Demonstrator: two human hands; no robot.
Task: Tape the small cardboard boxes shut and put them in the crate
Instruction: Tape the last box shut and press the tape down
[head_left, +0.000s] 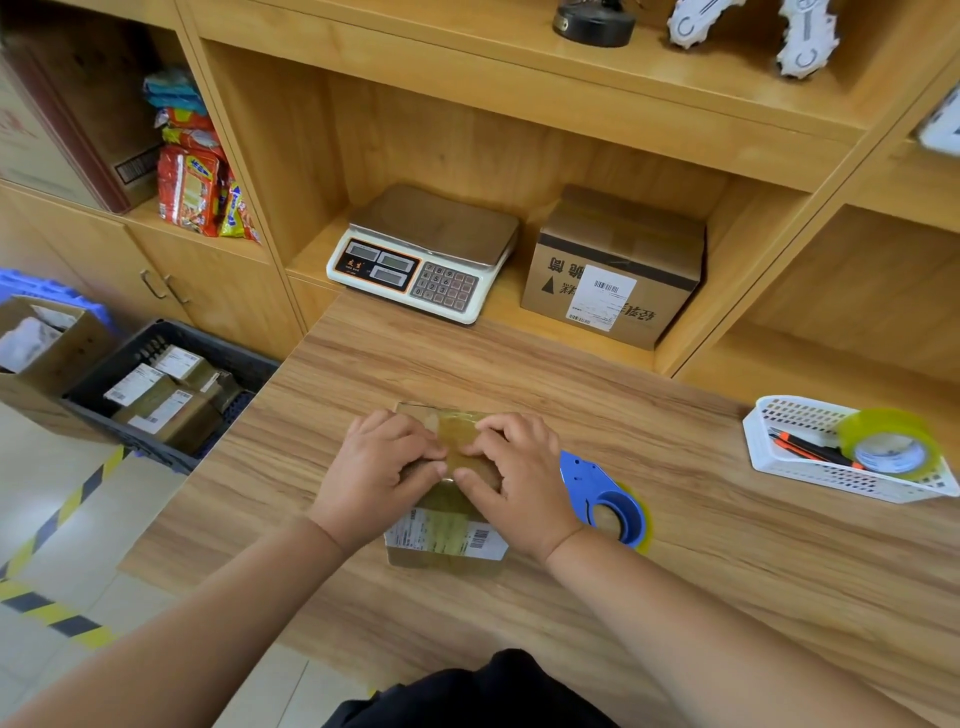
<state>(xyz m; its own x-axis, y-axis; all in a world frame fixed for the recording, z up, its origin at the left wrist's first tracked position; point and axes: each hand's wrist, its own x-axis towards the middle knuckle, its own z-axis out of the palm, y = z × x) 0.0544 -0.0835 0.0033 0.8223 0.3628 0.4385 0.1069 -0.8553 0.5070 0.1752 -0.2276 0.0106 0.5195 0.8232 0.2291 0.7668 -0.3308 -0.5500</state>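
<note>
Brown small cardboard box (447, 545) sat on the middle of the wooden bench (675, 545). The left hand (376, 467) and right hand (519, 473) pressed flat on the clear tape (456, 441) across its lid, gripping nothing. Thumbs should rub the tape outward, firmly.

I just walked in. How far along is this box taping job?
Done: several taped boxes already lie in the dark crate beside the table. In hand: the left hand and right hand press tape down on one small box on the table, with the blue tape dispenser set down beside it. Left: that box still has to go into the crate.
</note>
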